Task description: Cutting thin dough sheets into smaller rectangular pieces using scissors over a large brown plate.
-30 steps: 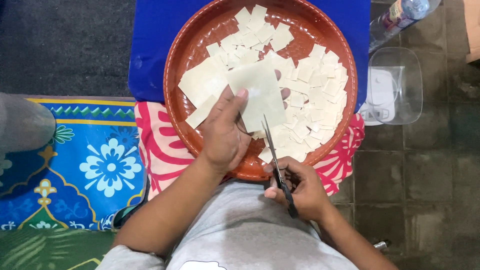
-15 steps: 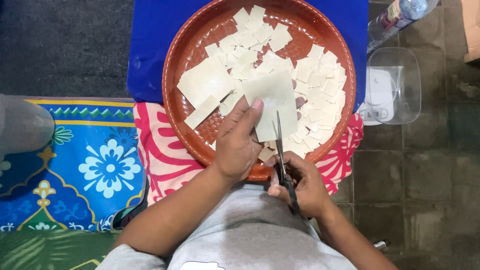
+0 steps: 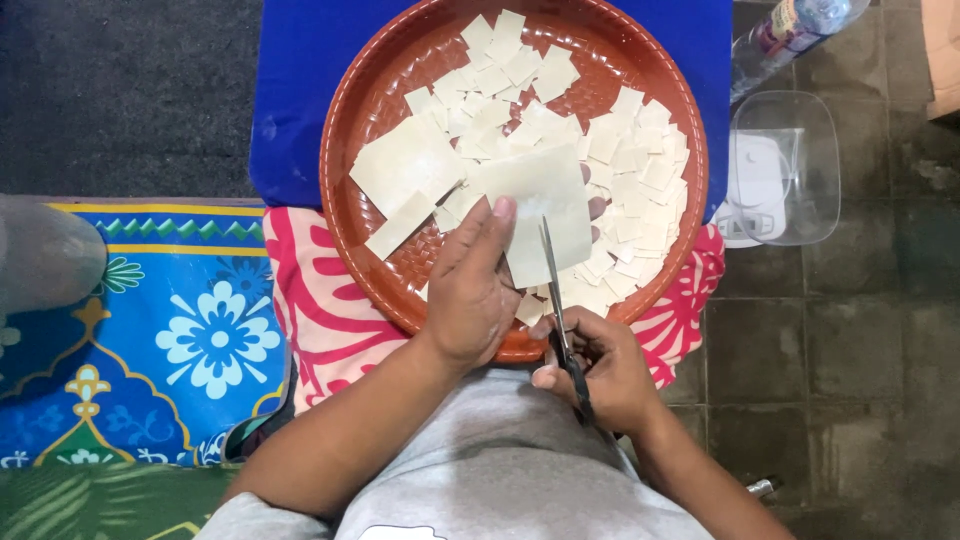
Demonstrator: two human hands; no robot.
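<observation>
Scissors (image 3: pixel 560 320) run up through a pale sheet (image 3: pixel 540 215) held over the tray (image 3: pixel 350 200). The blades pass just beside the left thumb, so a nick looks possible if the sheet slips. The left hand (image 3: pixel 475 290) pinches the sheet, fingers apparently underneath. The right hand (image 3: pixel 600 375) is curled tight around the handles, near the belly.
</observation>
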